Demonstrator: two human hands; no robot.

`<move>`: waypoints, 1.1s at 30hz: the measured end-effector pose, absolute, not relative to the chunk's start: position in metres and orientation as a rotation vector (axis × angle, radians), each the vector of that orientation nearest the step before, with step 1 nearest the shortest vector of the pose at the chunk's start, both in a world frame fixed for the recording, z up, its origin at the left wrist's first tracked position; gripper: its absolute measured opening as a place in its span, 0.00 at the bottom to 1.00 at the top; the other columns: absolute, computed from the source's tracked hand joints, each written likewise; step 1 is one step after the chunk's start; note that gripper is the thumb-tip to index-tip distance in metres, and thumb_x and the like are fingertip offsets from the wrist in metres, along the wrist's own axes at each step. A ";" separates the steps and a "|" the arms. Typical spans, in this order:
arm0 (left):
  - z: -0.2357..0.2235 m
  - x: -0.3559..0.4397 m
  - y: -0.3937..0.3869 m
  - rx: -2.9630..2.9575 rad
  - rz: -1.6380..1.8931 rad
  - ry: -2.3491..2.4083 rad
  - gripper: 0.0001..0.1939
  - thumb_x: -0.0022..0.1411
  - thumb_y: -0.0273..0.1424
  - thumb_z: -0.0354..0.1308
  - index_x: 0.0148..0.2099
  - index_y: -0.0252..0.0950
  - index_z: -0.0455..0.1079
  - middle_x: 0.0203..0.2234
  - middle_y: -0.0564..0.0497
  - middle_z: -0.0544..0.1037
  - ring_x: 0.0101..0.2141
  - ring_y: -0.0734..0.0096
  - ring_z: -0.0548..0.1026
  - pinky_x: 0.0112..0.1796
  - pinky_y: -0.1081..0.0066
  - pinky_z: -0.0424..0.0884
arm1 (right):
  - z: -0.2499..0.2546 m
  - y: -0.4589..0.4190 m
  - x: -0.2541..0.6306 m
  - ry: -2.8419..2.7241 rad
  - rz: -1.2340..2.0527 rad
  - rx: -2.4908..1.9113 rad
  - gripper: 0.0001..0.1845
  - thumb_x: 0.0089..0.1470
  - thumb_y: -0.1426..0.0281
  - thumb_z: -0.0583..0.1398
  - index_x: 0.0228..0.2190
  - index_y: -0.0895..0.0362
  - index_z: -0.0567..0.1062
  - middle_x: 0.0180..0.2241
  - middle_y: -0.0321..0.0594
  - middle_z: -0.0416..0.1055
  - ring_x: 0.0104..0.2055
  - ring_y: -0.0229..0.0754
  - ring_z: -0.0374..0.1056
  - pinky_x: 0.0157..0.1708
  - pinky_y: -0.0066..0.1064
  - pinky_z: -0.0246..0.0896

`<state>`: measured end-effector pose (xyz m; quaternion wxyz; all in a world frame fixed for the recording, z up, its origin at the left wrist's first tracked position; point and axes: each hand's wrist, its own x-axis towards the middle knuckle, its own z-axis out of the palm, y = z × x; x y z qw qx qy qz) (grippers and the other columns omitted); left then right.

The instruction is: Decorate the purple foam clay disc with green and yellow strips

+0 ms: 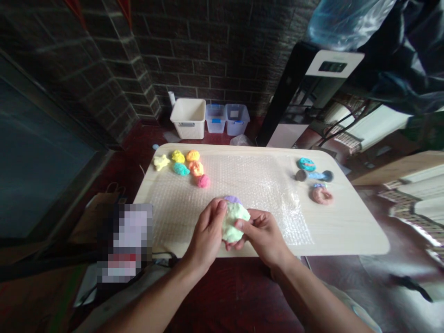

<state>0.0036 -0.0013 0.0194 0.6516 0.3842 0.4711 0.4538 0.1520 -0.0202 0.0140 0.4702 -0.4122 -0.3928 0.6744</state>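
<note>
Both hands grip one soft lump of pale green modelling clay (234,224) above the near edge of the table. My left hand (208,231) wraps its left side, thumb on top. My right hand (265,233) presses a thumb onto the front, with its fingers curled behind and beneath. A patch of purple clay (233,200) shows at the lump's far side; whether it is joined to the green cannot be told. Part of the lump is hidden by the fingers. Nearest on the table lies a pink clay piece (203,181).
Bubble wrap (243,173) covers much of the wooden table (350,231). Several coloured clay lumps, including a teal one (181,169), sit far left. At right are a blue dumbbell-shaped piece (315,175), a teal disc (307,163) and a pinkish ring (323,195). Bins (189,113) stand behind.
</note>
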 end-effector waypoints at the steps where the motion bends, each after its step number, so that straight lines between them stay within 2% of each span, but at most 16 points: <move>1: 0.021 0.003 -0.001 0.859 1.011 1.029 0.19 0.68 0.51 0.61 0.42 0.39 0.73 0.28 0.53 0.77 0.22 0.72 0.71 0.23 0.74 0.67 | 0.013 -0.018 0.154 -0.945 1.591 -1.037 0.21 0.56 0.54 0.72 0.39 0.59 0.80 0.22 0.37 0.78 0.21 0.41 0.76 0.22 0.31 0.76; 4: 0.022 0.000 0.001 0.899 1.060 1.013 0.17 0.66 0.45 0.67 0.45 0.38 0.72 0.34 0.51 0.79 0.31 0.69 0.77 0.32 0.73 0.73 | 0.014 -0.017 0.158 -0.972 1.229 -1.157 0.25 0.55 0.57 0.74 0.48 0.54 0.75 0.32 0.38 0.81 0.26 0.41 0.76 0.23 0.31 0.77; 7: 0.021 -0.002 0.004 0.882 1.122 1.001 0.15 0.66 0.39 0.68 0.46 0.36 0.71 0.37 0.49 0.81 0.39 0.67 0.79 0.41 0.71 0.74 | 0.020 -0.022 0.160 -1.287 0.911 -1.246 0.24 0.57 0.61 0.73 0.52 0.52 0.77 0.50 0.48 0.79 0.42 0.46 0.78 0.37 0.37 0.80; 9: 0.020 -0.002 0.004 0.833 1.112 0.948 0.16 0.66 0.37 0.68 0.50 0.37 0.71 0.41 0.47 0.82 0.42 0.66 0.80 0.43 0.70 0.74 | 0.022 -0.026 0.162 -1.514 0.781 -1.274 0.27 0.58 0.62 0.72 0.57 0.53 0.77 0.53 0.51 0.78 0.49 0.50 0.77 0.45 0.42 0.78; 11: 0.020 -0.002 0.002 0.798 1.076 0.900 0.21 0.65 0.34 0.69 0.57 0.38 0.71 0.45 0.46 0.82 0.45 0.65 0.80 0.47 0.69 0.74 | 0.023 -0.029 0.163 -1.620 0.697 -1.310 0.28 0.59 0.63 0.72 0.59 0.54 0.77 0.50 0.50 0.80 0.46 0.50 0.78 0.46 0.43 0.77; 14: 0.023 -0.005 0.001 0.795 0.992 0.845 0.28 0.63 0.31 0.70 0.63 0.41 0.71 0.47 0.45 0.83 0.48 0.62 0.80 0.50 0.67 0.74 | 0.023 -0.030 0.166 -1.645 0.724 -1.375 0.22 0.63 0.63 0.69 0.56 0.56 0.79 0.42 0.47 0.84 0.38 0.47 0.78 0.39 0.39 0.74; 17: 0.026 -0.012 0.005 0.927 0.894 0.846 0.27 0.63 0.32 0.70 0.64 0.42 0.73 0.48 0.44 0.82 0.46 0.60 0.81 0.48 0.66 0.76 | 0.026 -0.031 0.169 -1.663 0.792 -1.393 0.18 0.64 0.63 0.67 0.53 0.57 0.81 0.39 0.45 0.84 0.35 0.46 0.78 0.36 0.37 0.72; 21: 0.030 -0.023 0.014 1.277 0.847 0.885 0.22 0.63 0.33 0.71 0.59 0.41 0.77 0.57 0.41 0.76 0.53 0.55 0.79 0.50 0.65 0.77 | 0.029 -0.031 0.174 -1.645 0.946 -1.362 0.14 0.65 0.62 0.66 0.48 0.58 0.82 0.37 0.44 0.82 0.35 0.45 0.76 0.37 0.36 0.70; 23: 0.031 -0.027 0.017 1.369 0.837 0.875 0.18 0.61 0.33 0.73 0.53 0.40 0.80 0.53 0.41 0.78 0.51 0.55 0.79 0.48 0.67 0.77 | 0.030 -0.031 0.175 -1.536 1.175 -1.284 0.14 0.66 0.61 0.66 0.46 0.58 0.81 0.35 0.43 0.81 0.35 0.44 0.74 0.36 0.34 0.70; 25: 0.033 -0.028 0.018 1.350 0.811 0.857 0.13 0.60 0.33 0.73 0.47 0.38 0.80 0.43 0.45 0.81 0.43 0.59 0.80 0.41 0.70 0.77 | 0.031 -0.032 0.176 -1.394 1.383 -1.180 0.14 0.65 0.60 0.66 0.46 0.58 0.78 0.35 0.41 0.78 0.35 0.42 0.73 0.36 0.33 0.71; 27: 0.035 -0.027 0.017 1.281 0.778 0.847 0.11 0.59 0.32 0.73 0.43 0.36 0.78 0.33 0.50 0.80 0.35 0.65 0.79 0.35 0.73 0.75 | 0.031 -0.033 0.176 -1.296 1.453 -1.100 0.15 0.66 0.60 0.66 0.47 0.56 0.74 0.36 0.40 0.76 0.34 0.40 0.73 0.36 0.32 0.72; 30: 0.034 -0.025 0.016 1.216 0.806 0.859 0.11 0.58 0.31 0.74 0.39 0.34 0.77 0.29 0.54 0.77 0.31 0.71 0.75 0.32 0.76 0.71 | 0.031 -0.034 0.176 -1.362 1.293 -1.101 0.15 0.65 0.61 0.67 0.49 0.53 0.71 0.40 0.40 0.74 0.38 0.41 0.72 0.38 0.33 0.72; 33: 0.032 -0.025 0.017 1.187 0.847 0.899 0.11 0.59 0.32 0.74 0.37 0.33 0.77 0.28 0.54 0.77 0.30 0.73 0.74 0.32 0.77 0.69 | 0.031 -0.033 0.179 -1.567 0.987 -1.167 0.16 0.61 0.63 0.71 0.47 0.53 0.76 0.42 0.42 0.76 0.42 0.44 0.73 0.41 0.34 0.71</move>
